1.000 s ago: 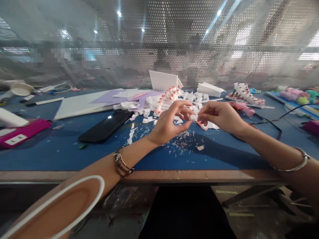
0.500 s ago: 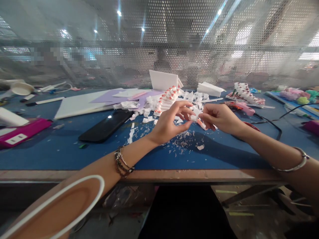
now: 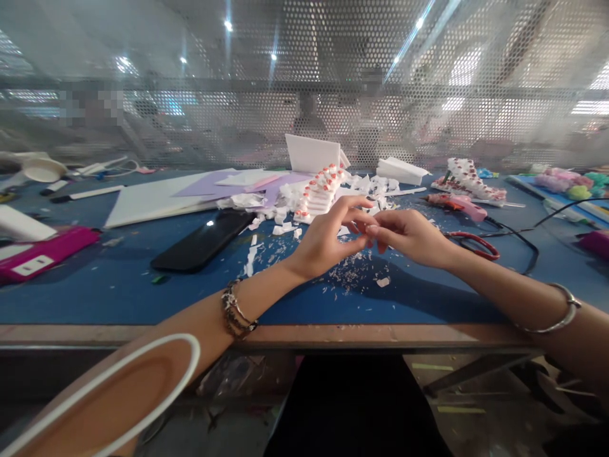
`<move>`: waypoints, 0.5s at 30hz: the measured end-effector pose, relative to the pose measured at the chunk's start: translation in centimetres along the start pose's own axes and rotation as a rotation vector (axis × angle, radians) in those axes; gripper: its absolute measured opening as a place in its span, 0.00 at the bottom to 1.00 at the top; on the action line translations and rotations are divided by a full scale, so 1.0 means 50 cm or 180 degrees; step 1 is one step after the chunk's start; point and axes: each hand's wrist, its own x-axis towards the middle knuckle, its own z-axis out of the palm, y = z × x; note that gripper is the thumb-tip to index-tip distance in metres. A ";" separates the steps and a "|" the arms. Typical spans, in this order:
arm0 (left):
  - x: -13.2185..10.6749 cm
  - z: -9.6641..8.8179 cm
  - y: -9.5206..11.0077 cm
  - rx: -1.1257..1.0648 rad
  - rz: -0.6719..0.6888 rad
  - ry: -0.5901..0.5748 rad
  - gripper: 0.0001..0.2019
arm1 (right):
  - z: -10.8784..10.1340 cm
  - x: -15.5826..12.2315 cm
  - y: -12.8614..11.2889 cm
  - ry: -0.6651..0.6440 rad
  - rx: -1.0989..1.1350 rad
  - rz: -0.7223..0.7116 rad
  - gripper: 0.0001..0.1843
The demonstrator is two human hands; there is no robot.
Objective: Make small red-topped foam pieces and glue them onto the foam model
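My left hand (image 3: pixel 328 240) and my right hand (image 3: pixel 410 235) meet fingertip to fingertip above the blue table (image 3: pixel 118 292). Both are closed in a pinch where they touch, on a small white piece that is almost hidden between the fingers. White shavings (image 3: pixel 352 274) lie on the table just below the hands. A white stepped paper model with red dots (image 3: pixel 318 192) stands right behind my left hand, among white scraps.
A black phone (image 3: pixel 202 241) lies left of the hands, with a white board (image 3: pixel 152 200) behind it and a pink box (image 3: pixel 45 251) at far left. Red-handled scissors (image 3: pixel 472 244), a pink glue gun (image 3: pixel 454 203) and a black cable (image 3: pixel 526 251) lie to the right. A perforated screen (image 3: pixel 304 95) backs the table.
My right hand has moved left and closed in on my left hand's fingertips. The small white piece, plain to see before, is now nearly covered by the fingers.
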 end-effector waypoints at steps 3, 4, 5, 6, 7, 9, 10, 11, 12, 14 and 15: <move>-0.001 -0.002 0.000 0.0180 0.0028 0.0084 0.17 | -0.005 0.002 0.002 -0.0097 0.0127 -0.0076 0.17; -0.001 -0.002 0.001 0.0219 0.0054 0.0111 0.17 | -0.006 0.002 0.003 -0.0133 0.0193 -0.0095 0.18; -0.001 -0.002 0.001 0.0245 0.0073 0.0123 0.16 | -0.008 0.003 0.004 -0.0170 0.0254 -0.0103 0.18; 0.000 -0.002 0.001 0.0264 0.0086 0.0131 0.16 | -0.009 0.003 0.004 -0.0199 0.0301 -0.0101 0.18; 0.000 -0.002 0.001 0.0279 0.0082 0.0135 0.16 | -0.010 0.003 0.005 -0.0225 0.0335 -0.0097 0.18; 0.001 -0.002 0.001 0.0270 0.0050 0.0115 0.15 | -0.012 0.003 0.007 -0.0284 0.0384 -0.0062 0.18; 0.001 -0.001 0.001 0.0238 0.0027 0.0107 0.15 | -0.014 0.003 0.008 -0.0303 0.0398 -0.0040 0.18; 0.001 -0.001 0.001 0.0187 0.0006 0.0104 0.16 | -0.015 0.003 0.010 -0.0303 0.0404 -0.0015 0.19; 0.002 0.000 0.000 0.0121 -0.0008 0.0112 0.16 | -0.017 0.004 0.013 -0.0283 0.0405 0.0020 0.19; 0.002 0.001 -0.004 -0.0022 -0.0040 0.0157 0.17 | -0.021 0.006 0.019 -0.0181 0.0420 0.0087 0.19; 0.002 0.002 -0.006 -0.0079 -0.0061 0.0195 0.17 | -0.024 0.007 0.022 -0.0095 0.0423 0.0101 0.19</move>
